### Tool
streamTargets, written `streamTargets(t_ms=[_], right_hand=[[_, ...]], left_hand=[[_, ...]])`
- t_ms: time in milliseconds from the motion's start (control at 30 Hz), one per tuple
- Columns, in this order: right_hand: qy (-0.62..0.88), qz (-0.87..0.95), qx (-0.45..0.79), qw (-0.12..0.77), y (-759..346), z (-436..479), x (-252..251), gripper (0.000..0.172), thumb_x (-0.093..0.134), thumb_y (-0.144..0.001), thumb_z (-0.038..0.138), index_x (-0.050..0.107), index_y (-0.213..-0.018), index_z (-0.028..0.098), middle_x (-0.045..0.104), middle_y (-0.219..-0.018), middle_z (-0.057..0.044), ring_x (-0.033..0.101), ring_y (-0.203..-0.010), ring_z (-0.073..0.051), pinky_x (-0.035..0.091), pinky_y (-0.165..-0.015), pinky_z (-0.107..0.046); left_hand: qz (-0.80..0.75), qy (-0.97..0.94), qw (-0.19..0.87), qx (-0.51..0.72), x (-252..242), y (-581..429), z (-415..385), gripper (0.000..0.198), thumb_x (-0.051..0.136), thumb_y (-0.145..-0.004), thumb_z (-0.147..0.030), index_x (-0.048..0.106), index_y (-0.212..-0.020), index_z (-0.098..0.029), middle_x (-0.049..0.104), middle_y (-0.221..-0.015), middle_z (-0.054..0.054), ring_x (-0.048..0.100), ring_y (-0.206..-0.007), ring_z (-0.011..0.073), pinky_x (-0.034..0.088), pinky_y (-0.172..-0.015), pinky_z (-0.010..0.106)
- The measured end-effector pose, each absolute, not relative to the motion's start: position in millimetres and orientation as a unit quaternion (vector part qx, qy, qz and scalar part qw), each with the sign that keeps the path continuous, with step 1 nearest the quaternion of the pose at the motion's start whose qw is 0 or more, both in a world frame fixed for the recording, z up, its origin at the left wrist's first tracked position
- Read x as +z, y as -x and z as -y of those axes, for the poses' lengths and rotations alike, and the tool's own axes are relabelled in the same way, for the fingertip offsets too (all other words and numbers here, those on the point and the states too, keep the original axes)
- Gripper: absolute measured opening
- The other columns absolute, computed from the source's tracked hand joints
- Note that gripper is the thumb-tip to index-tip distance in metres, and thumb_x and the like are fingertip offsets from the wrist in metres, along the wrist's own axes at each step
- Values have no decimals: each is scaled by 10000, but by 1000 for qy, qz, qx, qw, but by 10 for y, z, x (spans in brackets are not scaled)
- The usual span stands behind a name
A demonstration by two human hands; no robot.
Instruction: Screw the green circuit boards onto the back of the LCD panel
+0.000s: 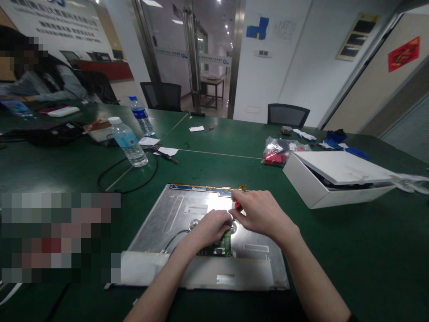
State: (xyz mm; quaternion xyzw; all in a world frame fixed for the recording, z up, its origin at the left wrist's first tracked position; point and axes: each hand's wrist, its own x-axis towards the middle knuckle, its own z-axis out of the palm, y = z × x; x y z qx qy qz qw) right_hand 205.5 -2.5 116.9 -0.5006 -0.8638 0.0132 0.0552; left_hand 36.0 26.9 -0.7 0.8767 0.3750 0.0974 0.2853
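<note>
A flat display panel (152, 232) lies on the table with its metal back facing up. A small green circuit board (226, 245) sits on its middle, partly covered by my left hand (214, 226). The fingers of that hand are pinched together at the board's upper edge; whatever they hold is hidden. Above and to the right, my right hand (258, 210) is closed around a small red-handled tool (238, 205), which looks like a screwdriver and points down towards my left fingertips. A thin dark cable (172, 237) runs across the panel left of the board.
Two water bottles (129, 142) stand at the left behind the panel, near a soldering iron (167, 156) with a looped black cord. An open white box (311, 188) and a plastic bag (281, 150) of red items lie to the right. Another person (56, 76) sits at far left.
</note>
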Motion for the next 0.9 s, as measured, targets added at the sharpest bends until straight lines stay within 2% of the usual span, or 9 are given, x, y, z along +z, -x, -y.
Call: streamTargets(t_ms=[233, 433, 900], right_hand=[[487, 872, 22, 54, -2049, 39, 1199, 85, 521, -819, 205, 513, -903, 197, 680, -824, -17, 607, -704, -158, 207, -519, -277], [504, 863, 2, 42, -2038, -6, 1156, 129, 501, -880, 282, 533, -970, 195, 694, -818, -34, 618, -687, -164, 225, -526, -273], [502, 861, 23, 78, -2120, -17, 1198, 158, 551, -863, 305, 558, -976, 196, 691, -776, -18, 608, -672, -167, 218, -516, -257]], left_hand=[[-380, -875, 276, 118, -30, -353, -277, 60, 559, -811, -136, 601, -816, -180, 675, -883, 42, 617, -855, 210, 437, -739, 267], [-381, -878, 269, 105, 20, -359, -263, 90, 554, -803, -111, 610, -830, -177, 675, -908, 40, 617, -874, 211, 435, -753, 274], [-382, -877, 266, 119, 70, -336, -232, 103, 540, -773, -91, 601, -794, -172, 648, -808, 17, 591, -770, 174, 409, -676, 247]])
